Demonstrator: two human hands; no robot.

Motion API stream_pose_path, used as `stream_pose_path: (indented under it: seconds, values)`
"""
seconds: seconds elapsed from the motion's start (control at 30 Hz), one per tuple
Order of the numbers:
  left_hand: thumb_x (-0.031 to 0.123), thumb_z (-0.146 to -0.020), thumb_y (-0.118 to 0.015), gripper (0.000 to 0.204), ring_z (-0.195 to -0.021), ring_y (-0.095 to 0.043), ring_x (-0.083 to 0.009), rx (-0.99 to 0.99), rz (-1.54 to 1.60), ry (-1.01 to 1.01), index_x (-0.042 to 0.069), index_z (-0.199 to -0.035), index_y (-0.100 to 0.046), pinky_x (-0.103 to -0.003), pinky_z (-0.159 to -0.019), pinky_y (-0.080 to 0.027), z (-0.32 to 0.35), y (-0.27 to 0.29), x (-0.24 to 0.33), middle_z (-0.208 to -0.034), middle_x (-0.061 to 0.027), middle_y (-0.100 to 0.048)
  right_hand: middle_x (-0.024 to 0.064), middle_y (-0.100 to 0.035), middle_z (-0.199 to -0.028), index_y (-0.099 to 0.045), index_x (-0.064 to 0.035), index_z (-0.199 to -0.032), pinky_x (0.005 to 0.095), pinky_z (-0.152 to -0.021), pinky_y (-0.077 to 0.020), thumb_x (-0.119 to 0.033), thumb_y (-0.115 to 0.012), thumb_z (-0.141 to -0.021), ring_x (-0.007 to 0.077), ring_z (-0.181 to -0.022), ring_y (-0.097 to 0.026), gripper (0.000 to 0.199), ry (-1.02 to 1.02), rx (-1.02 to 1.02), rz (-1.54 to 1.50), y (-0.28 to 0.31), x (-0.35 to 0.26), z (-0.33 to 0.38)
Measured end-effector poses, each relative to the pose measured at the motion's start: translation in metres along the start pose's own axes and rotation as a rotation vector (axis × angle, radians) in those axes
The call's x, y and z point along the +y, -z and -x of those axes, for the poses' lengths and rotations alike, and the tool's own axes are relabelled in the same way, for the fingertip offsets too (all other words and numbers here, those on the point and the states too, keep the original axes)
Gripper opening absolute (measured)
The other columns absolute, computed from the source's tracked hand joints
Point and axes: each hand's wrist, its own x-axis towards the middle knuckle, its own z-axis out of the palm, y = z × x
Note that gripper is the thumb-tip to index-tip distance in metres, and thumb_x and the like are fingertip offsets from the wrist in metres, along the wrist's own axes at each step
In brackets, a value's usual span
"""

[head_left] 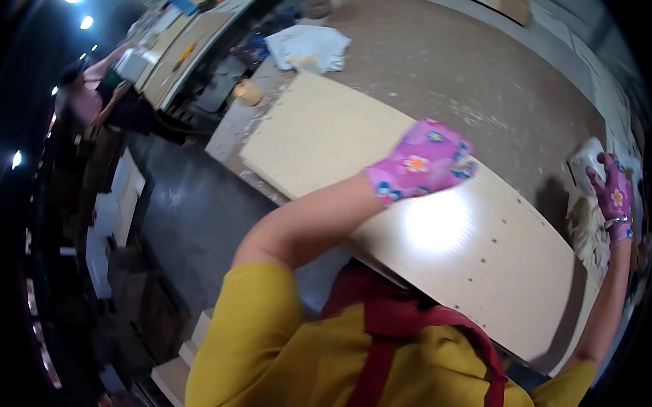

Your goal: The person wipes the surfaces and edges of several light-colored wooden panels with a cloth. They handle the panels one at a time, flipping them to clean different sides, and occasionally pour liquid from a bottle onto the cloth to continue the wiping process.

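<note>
Head view. We see a pale flat panel lying aslant on a brown worktable, from the far left toward the near right; small dark holes dot its right part, and a bright glare marks its middle. The left hand, in a pink flowered glove, is at the panel's far long edge; its fingers are blurred and turned from us, so we cannot tell whether they are open or closed. The right hand, gloved alike, is at the right, beyond the panel's end, with its fingers parted. Just beside it we note a white object and a crumpled cream cloth; we cannot tell whether the hand touches either. At the far left of the panel we find a white cloth and a small yellowish tub. Farther left, a co-worker stands beside another table.
</note>
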Motion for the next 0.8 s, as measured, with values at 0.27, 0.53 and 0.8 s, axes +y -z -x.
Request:
stream_pose_path:
  seconds: [0.27,0.53,0.8]
  values:
    - [0.036,-0.078,-0.047,0.040,-0.117,-0.046,-0.0328,0.310,-0.051,-0.422,0.009,-0.103,-0.062,-0.047,-0.102,-0.031,0.074,0.008,-0.001,-0.120,-0.0172,-0.054,0.0168,-0.065,-0.098,-0.059,-0.0043,-0.110,0.0395,-0.076,-0.0525,-0.020,-0.058,-0.087,0.0308,-0.087,-0.065,0.028,0.667,-0.132,-0.418,-0.019,-0.391,-0.138]
    - [0.016,-0.080,-0.044,0.039,-0.122,-0.042,-0.0282,0.207,0.226,-0.280,0.004,-0.116,-0.052,-0.041,-0.108,-0.028,0.143,0.062,-0.059,-0.124,-0.0139,-0.049,0.0174,-0.063,-0.110,-0.055,-0.0141,-0.122,0.0413,-0.086,-0.0486,-0.033,-0.061,-0.082,0.0325,-0.101,-0.061,0.045,0.633,-0.492,-0.325,-0.151,-0.572,-0.238]
    - [0.018,-0.091,-0.036,0.044,-0.135,-0.027,-0.0291,0.042,0.448,-0.115,0.002,-0.132,-0.041,-0.039,-0.114,-0.018,0.145,0.055,-0.059,-0.141,-0.0131,-0.036,0.0226,-0.059,-0.117,-0.033,-0.0126,-0.139,0.0404,-0.091,-0.0454,-0.036,-0.068,-0.076,0.0373,-0.106,-0.058,0.076,0.620,-0.521,-0.196,-0.212,-0.606,-0.253]
